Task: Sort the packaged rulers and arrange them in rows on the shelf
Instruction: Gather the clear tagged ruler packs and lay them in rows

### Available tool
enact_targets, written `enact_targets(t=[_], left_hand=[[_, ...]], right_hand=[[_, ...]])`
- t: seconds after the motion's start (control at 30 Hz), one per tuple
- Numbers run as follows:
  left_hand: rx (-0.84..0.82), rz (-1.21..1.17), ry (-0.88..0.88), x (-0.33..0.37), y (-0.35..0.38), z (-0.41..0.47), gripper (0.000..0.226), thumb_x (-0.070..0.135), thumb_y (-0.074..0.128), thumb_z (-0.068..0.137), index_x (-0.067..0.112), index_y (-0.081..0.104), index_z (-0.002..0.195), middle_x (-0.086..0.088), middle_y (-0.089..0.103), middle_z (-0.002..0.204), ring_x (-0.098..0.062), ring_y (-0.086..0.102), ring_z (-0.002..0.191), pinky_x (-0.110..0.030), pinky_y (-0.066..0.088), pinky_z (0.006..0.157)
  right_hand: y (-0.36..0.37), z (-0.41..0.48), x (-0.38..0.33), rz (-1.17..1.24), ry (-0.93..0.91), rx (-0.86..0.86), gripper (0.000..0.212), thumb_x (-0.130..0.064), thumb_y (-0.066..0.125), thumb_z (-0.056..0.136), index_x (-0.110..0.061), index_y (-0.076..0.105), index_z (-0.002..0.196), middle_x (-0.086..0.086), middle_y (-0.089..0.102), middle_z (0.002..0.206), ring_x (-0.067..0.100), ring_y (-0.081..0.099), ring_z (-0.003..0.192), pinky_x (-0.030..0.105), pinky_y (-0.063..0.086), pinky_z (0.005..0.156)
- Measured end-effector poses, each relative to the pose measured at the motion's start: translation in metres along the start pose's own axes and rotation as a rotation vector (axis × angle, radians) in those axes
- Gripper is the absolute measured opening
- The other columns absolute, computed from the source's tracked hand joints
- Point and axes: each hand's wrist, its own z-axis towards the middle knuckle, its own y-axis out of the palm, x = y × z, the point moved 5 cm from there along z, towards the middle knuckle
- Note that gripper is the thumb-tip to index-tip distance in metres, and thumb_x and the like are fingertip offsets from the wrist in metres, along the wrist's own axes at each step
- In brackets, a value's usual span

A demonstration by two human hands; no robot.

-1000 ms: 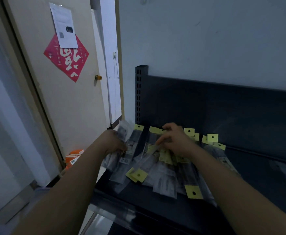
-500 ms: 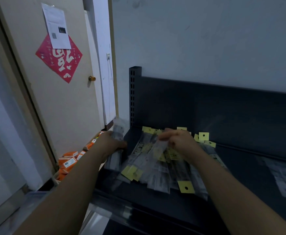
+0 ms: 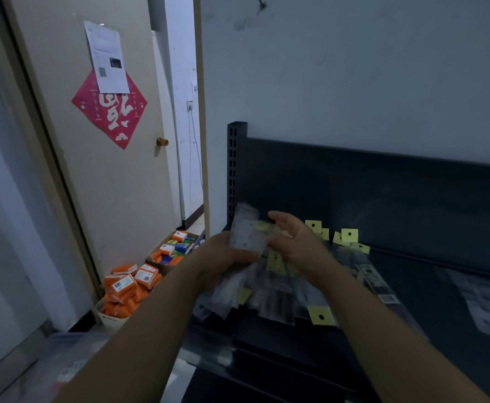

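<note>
Several packaged rulers (image 3: 281, 301) in clear sleeves with yellow hang tabs lie in a loose heap on the left part of the dark shelf (image 3: 430, 286). My left hand (image 3: 223, 257) grips a small bundle of ruler packs (image 3: 245, 228), lifted above the heap with its top end tilted up. My right hand (image 3: 299, 242) is just to the right of that bundle, fingers curled against a ruler pack with a yellow tab at the bundle's side. More flat packs (image 3: 488, 303) lie further right on the shelf.
A slotted black shelf upright (image 3: 235, 170) and the dark back panel rise behind the heap. Left of the shelf, on the floor, stand boxes of orange packets (image 3: 133, 286). A closed door (image 3: 107, 170) with a red diamond sign is beyond them.
My left hand has lifted its bundle of packs up off the heap. My right hand has moved left to meet the bundle. The camera has tilted, showing more floor.
</note>
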Motion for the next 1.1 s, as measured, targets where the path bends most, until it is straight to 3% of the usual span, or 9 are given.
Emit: enact_targets(t=[0.1,0.2,0.33,0.47,0.63,0.8,0.93,1.03,1.1], left_hand=[[0.125,-0.079,-0.012,-0.007,-0.013,0.009,0.039,0.008,0.077,0.077,0.004,0.061,0.113,-0.017,0.071,0.101,-0.029,0.07,0.09,-0.043,0.059,0.078],[0.188,-0.128,-0.024,-0.018,-0.017,0.016,0.028,0.001,0.068,0.084,-0.001,0.058,0.11,-0.019,0.072,0.096,-0.025,0.071,0.082,-0.038,0.059,0.072],[0.179,-0.048,-0.049,-0.028,-0.011,0.022,0.016,0.0,0.064,0.086,-0.001,0.06,0.101,-0.019,0.071,0.091,-0.029,0.069,0.084,-0.045,0.056,0.086],[0.17,-0.025,-0.027,-0.026,-0.007,0.023,0.004,-0.006,0.06,0.087,-0.004,0.063,0.086,-0.021,0.066,0.077,-0.028,0.064,0.068,-0.043,0.057,0.072],[0.17,0.004,0.007,-0.027,-0.007,0.021,0.009,-0.006,0.056,0.088,-0.004,0.064,0.083,-0.021,0.067,0.079,-0.026,0.065,0.069,-0.038,0.056,0.069],[0.162,0.048,0.025,-0.022,-0.005,0.014,0.015,-0.003,0.056,0.089,0.003,0.064,0.078,-0.022,0.069,0.085,-0.029,0.066,0.077,-0.039,0.055,0.079],[0.181,0.075,0.031,-0.019,-0.004,0.009,0.017,-0.001,0.057,0.088,0.008,0.063,0.076,-0.022,0.071,0.091,-0.036,0.068,0.092,-0.047,0.054,0.09],[0.182,0.075,0.028,-0.019,-0.005,0.009,0.016,-0.001,0.057,0.087,0.008,0.064,0.075,-0.023,0.071,0.09,-0.039,0.067,0.094,-0.051,0.054,0.09],[0.176,0.071,0.02,-0.02,-0.006,0.008,0.012,0.0,0.058,0.086,0.009,0.063,0.08,-0.02,0.072,0.09,-0.037,0.068,0.094,-0.052,0.053,0.091]], right_hand=[[-0.021,-0.009,0.008,-0.523,-0.103,0.045,0.036,-0.011,0.056,0.092,-0.019,0.056,0.127,0.001,0.049,0.131,0.012,0.048,0.117,0.017,0.037,0.086],[-0.03,-0.022,0.025,-0.789,-0.055,-0.057,0.029,-0.014,0.049,0.097,-0.011,0.061,0.123,0.001,0.052,0.127,0.019,0.049,0.116,0.02,0.036,0.084],[-0.047,-0.02,0.039,-0.864,0.053,0.018,0.03,-0.013,0.04,0.099,-0.006,0.064,0.115,0.007,0.057,0.124,0.023,0.053,0.107,0.028,0.042,0.086],[-0.05,-0.019,0.041,-0.863,0.07,0.048,0.03,-0.019,0.046,0.097,-0.011,0.059,0.123,0.005,0.049,0.134,0.021,0.048,0.118,0.028,0.038,0.096],[-0.035,-0.028,0.031,-1.027,0.136,-0.058,0.079,-0.064,0.055,0.082,-0.015,0.04,0.143,0.006,0.028,0.153,0.024,0.021,0.142,0.038,0.021,0.117],[-0.036,-0.03,0.037,-1.076,0.222,-0.083,0.086,-0.074,0.046,0.079,-0.009,0.048,0.134,0.011,0.024,0.155,0.028,0.02,0.142,0.041,0.024,0.115],[-0.043,-0.04,0.041,-1.061,0.287,-0.059,0.099,-0.084,0.04,0.072,-0.009,0.047,0.136,0.01,0.009,0.159,0.03,0.006,0.145,0.045,0.016,0.116],[-0.045,-0.041,0.043,-1.005,0.244,0.01,0.102,-0.085,0.046,0.067,-0.016,0.039,0.142,0.006,0.014,0.154,0.029,0.014,0.141,0.042,0.024,0.115],[-0.045,-0.04,0.038,-0.999,0.155,0.074,0.084,-0.078,0.054,0.07,-0.019,0.05,0.129,0.003,0.03,0.137,0.024,0.028,0.128,0.037,0.033,0.107]])
